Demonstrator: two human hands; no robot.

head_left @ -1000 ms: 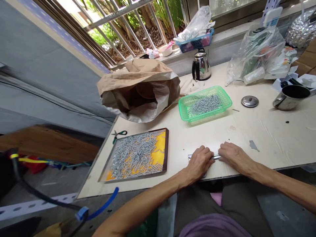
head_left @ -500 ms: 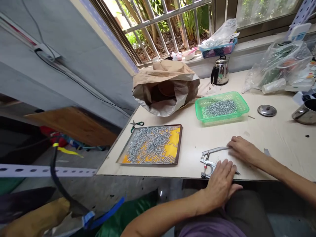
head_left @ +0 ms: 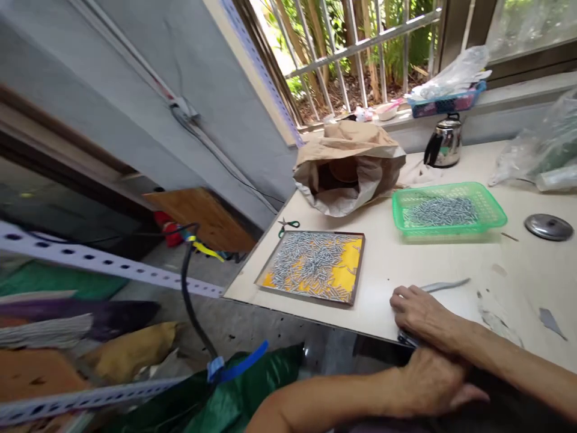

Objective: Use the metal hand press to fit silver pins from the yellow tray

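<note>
My right hand [head_left: 421,316] lies over the metal hand tool [head_left: 444,285] at the table's front edge, covering most of it; a grey handle sticks out behind my fingers. These fingers are bent around the tool's body. Below it, my left hand [head_left: 435,379] is at the table edge, partly under my right wrist, with its thumb pointing right; its other fingers are hidden. Left of the hands sits a shallow tray [head_left: 362,270] with a yellow bottom, holding many small metal pins. A green plastic basket [head_left: 406,230] with more pins stands behind my right hand.
An open brown paper bag [head_left: 374,144] stands behind the tray, with scissors [head_left: 288,225] near the tray's corner. A kettle [head_left: 446,141], a round metal lid [head_left: 549,227] and a plastic bag [head_left: 541,144] are farther right. A grey scrap [head_left: 552,323] lies near my right forearm.
The view has swung left, so the table things appear farther right. My right hand has moved from the tool's handle end onto its body, above my left hand, whose fingers are now hidden.
</note>
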